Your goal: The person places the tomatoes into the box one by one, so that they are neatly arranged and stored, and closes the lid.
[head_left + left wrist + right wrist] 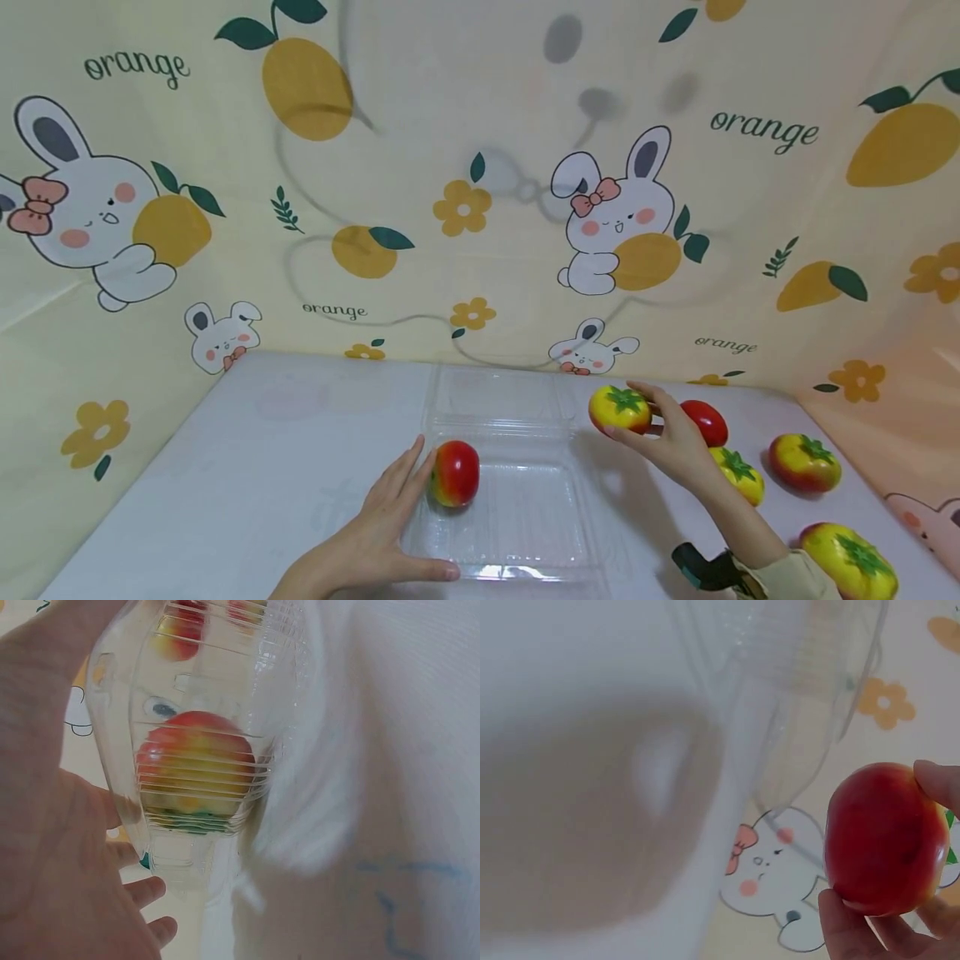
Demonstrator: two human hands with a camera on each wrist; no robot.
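My right hand point(671, 437) grips a yellow-and-red fruit with a green leafy top point(619, 409), held up right of the clear plastic clamshell box point(536, 575). In the right wrist view, the red underside of this fruit point(885, 840) shows between the thumb and fingers. One red-and-yellow fruit point(455, 473) lies inside the box at its left side. Along the box's left wall rests my left hand point(375, 525), fingers extended and thumb at the near edge. Through the ribbed wall, the left wrist view shows the boxed fruit point(196, 772) beside that hand.
Right of the box, a red fruit point(705, 422), a yellow one with green leaves point(738, 477), a red-yellow one point(805, 463) and a larger yellow one point(847, 558) lie on the white table point(247, 467). The box's lid point(498, 396) lies folded back toward the printed backdrop point(420, 167).
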